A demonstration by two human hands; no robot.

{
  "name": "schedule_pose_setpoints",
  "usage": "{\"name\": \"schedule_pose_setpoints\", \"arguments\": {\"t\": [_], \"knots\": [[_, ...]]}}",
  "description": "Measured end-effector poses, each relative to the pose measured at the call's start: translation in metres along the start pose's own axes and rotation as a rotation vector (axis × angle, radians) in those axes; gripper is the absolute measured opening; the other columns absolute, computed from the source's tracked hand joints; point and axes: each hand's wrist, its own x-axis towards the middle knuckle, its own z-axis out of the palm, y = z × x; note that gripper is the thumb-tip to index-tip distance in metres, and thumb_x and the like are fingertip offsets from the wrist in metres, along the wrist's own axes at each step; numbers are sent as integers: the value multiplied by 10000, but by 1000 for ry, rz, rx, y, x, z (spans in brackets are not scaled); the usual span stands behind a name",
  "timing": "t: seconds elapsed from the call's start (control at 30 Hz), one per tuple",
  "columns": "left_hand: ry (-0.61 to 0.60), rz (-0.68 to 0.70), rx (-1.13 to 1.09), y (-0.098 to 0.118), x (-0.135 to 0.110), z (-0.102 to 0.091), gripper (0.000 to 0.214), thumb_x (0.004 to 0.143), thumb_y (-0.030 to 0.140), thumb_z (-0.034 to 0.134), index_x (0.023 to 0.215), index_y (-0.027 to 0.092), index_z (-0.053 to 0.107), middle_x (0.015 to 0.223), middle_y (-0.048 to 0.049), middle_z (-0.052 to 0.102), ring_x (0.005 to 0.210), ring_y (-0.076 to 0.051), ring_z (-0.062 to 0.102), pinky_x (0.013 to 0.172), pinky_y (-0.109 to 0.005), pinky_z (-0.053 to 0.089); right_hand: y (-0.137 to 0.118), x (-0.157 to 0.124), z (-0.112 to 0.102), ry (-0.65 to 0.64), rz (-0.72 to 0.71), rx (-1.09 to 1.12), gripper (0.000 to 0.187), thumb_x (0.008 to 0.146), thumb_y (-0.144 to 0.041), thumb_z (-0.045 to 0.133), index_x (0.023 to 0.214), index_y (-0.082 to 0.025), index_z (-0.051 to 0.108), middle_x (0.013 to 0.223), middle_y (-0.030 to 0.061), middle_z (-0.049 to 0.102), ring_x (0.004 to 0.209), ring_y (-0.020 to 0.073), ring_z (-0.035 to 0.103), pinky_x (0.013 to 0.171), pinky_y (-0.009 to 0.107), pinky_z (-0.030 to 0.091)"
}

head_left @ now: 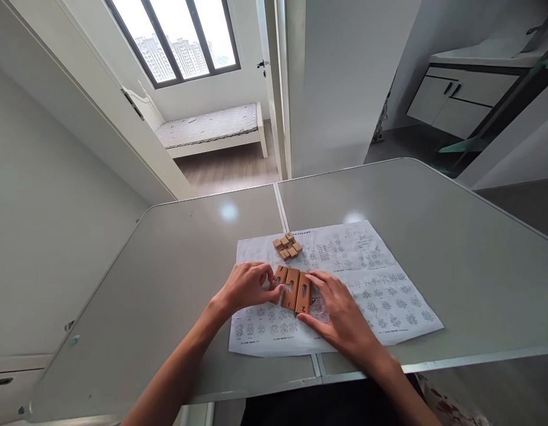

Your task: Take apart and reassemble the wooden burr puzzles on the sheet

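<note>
Three flat brown wooden puzzle pieces lie side by side on the printed sheet [380,284]. The left notched piece [280,273] is partly hidden by my left hand [251,286], whose thumb and curled fingers close on it. In the middle is a notched piece marked 1 [290,290], touching its neighbours. The right piece, marked 2 [303,294], has a long slot through it. My right hand [338,307] spans that piece, fingers at its far end and thumb at its near end. Just beyond sit several small light wooden blocks [288,246] in a loose cluster.
The sheet, covered with line diagrams, lies on a grey table [176,284] with a seam [280,207] across it. Past the far edge are a doorway, a bed [212,127] and a window. A white cabinet [460,97] stands at the right.
</note>
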Motion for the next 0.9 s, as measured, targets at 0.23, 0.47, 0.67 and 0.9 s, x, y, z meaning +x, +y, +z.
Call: {"name": "schedule_pose_setpoints", "arguments": {"t": [0.23,0.47,0.67,0.9], "knots": [[-56,-76,15,4,0,-10,163,784,357,714,766,200,672,695,25,693,621,-124,587,585,-239,322,-3,-3,0,-4,29,-16,680,924,-376,748,1504,-268,411,1489,126,541,1410,342,489,1163,557,468],[-95,-20,2,-3,-3,-13,135,827,342,690,836,213,648,772,20,716,643,-133,614,598,-243,342,-9,-4,-5,4,54,40,656,937,-374,731,1502,-289,409,1490,118,530,1391,340,507,1152,561,484],[-117,31,-5,-8,-5,-18,149,831,336,712,854,214,629,789,29,705,603,-117,588,594,-234,360,-12,-4,-7,41,66,90,654,930,-393,737,1503,-308,434,1487,117,528,1391,344,525,1133,563,511],[-128,27,-138,-17,-4,-20,202,932,416,685,998,225,672,774,28,724,571,-116,588,597,-224,403,-14,-5,-9,55,54,149,638,935,-401,739,1489,-304,435,1512,119,501,1411,336,511,1152,554,495]]}}
